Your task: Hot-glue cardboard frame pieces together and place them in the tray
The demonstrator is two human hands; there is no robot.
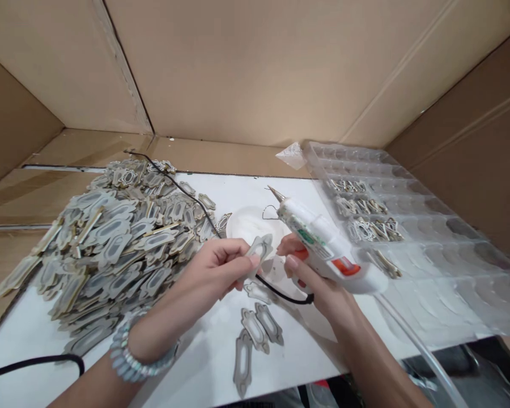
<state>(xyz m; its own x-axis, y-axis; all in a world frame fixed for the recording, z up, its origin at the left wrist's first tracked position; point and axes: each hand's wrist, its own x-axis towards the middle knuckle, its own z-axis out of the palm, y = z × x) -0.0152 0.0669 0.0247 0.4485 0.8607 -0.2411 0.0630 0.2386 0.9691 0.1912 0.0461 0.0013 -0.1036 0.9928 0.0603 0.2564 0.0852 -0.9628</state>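
My left hand (pixel 225 263) pinches a small metal frame (pixel 260 249) with a long oval opening, held up over the white table. In my right hand (pixel 308 272) is a white hot glue gun (pixel 323 232) with an orange trigger, its metal nozzle pointing away to the upper left. A clear glue stick (pixel 420 345) sticks out of the gun's rear. Beneath my hands lie several loose metal frames (pixel 255 328). A white round dish (pixel 242 224) sits behind them, partly hidden by my hands and the gun.
A large heap of metal frames (pixel 123 232) covers the left side. At the right stands a clear compartment tray (pixel 433 249) with metal pieces in some pockets. A black cord (pixel 178 187) crosses the heap. Cardboard walls (pixel 255 73) enclose the table. A clear plastic scrap (pixel 292 155) lies at the back.
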